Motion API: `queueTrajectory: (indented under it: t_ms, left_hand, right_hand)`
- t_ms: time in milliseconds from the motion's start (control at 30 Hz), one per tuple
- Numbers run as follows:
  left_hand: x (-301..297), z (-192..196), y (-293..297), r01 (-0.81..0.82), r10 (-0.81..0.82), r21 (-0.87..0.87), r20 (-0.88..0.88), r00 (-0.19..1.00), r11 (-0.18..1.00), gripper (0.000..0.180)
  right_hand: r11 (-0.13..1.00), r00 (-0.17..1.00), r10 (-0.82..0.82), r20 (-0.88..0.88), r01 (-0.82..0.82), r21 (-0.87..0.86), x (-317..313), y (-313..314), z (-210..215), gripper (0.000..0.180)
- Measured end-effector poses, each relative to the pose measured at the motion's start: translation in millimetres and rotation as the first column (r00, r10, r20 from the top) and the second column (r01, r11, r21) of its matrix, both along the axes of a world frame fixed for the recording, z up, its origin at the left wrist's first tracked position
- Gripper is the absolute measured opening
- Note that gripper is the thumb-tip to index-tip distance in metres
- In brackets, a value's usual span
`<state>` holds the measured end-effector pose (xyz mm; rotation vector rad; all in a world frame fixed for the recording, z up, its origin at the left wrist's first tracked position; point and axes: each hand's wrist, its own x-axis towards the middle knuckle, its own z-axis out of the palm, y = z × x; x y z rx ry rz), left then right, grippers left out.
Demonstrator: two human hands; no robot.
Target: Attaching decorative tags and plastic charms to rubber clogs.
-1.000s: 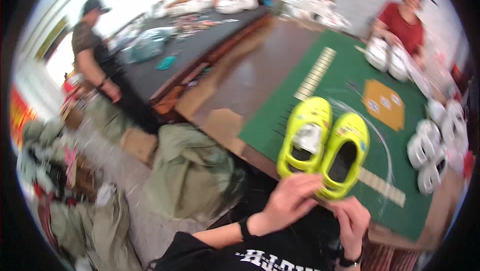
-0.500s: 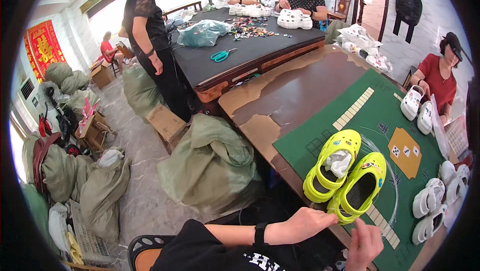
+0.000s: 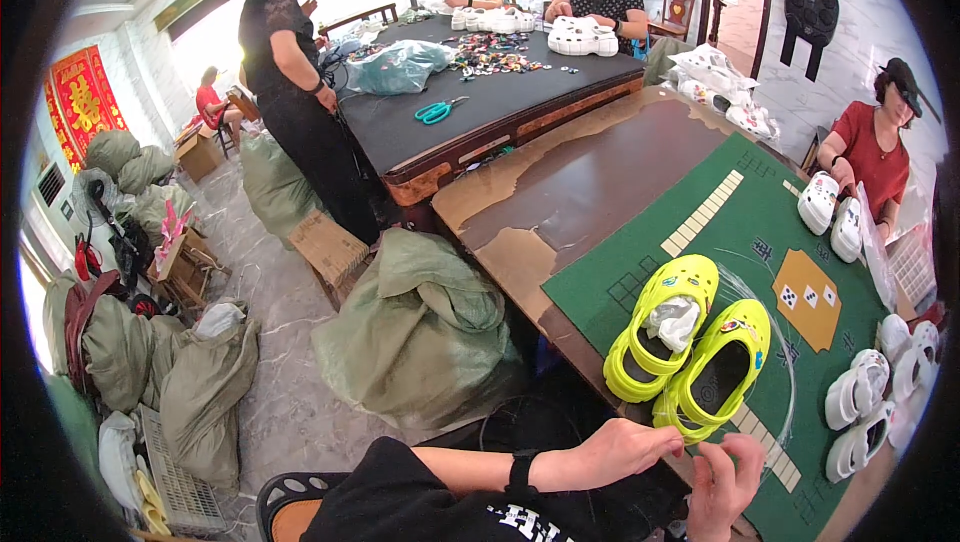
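Observation:
Two lime-yellow clogs with charms on them stand side by side on a green mat point(image 3: 615, 287) at the table's near edge. The left clog point(image 3: 640, 382) has crumpled white paper point(image 3: 672, 322) inside; the right clog point(image 3: 745, 327) shows a dark insole. At the right clog's heel, my left hand point(image 3: 625, 449) is closed in a pinch. Just right of it, my right hand point(image 3: 722, 477) has its fingers bent together. Anything held at the fingertips is too small to make out. A thin clear strand point(image 3: 795, 372) curves over the mat beside the clogs.
White clogs point(image 3: 855, 392) stand at the mat's right side, near a person in red point(image 3: 880, 157). A large greenish sack point(image 3: 420, 332) sits left of my table. Behind, people work around a dark table point(image 3: 500, 107) with scissors point(image 3: 437, 111) and scattered charms point(image 3: 490, 54).
My right hand has come slightly closer to my left at the heel strap. The standing person at the far left has turned toward the dark table and raised a hand.

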<state>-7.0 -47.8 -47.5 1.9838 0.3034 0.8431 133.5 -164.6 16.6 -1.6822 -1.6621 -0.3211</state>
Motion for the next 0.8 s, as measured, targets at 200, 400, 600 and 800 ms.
queueTrajectory:
  t_ms: [200,400,600,800]
  left_hand:
    - [4,-3,-2,0.066,-0.066,-0.002,-0.043,0.997,0.998,0.013]
    - [5,3,-1,0.146,-0.151,-0.082,-0.059,0.987,0.986,0.007]
    - [7,0,0,0.155,-0.156,-0.039,-0.045,0.987,0.987,0.009]
    - [7,-8,-7,0.226,-0.253,-0.407,-0.014,0.967,0.885,0.017]
  right_hand:
    - [0.989,0.923,-0.003,0.384,-0.054,0.138,-4,7,20,0.020]
    - [0.987,0.958,0.134,0.253,-0.105,-0.123,2,1,18,0.022]
    - [0.972,0.963,0.193,0.190,-0.161,-0.174,8,3,17,0.028]
    - [0.980,0.998,-0.056,0.012,0.058,-0.191,28,-1,-8,0.012]
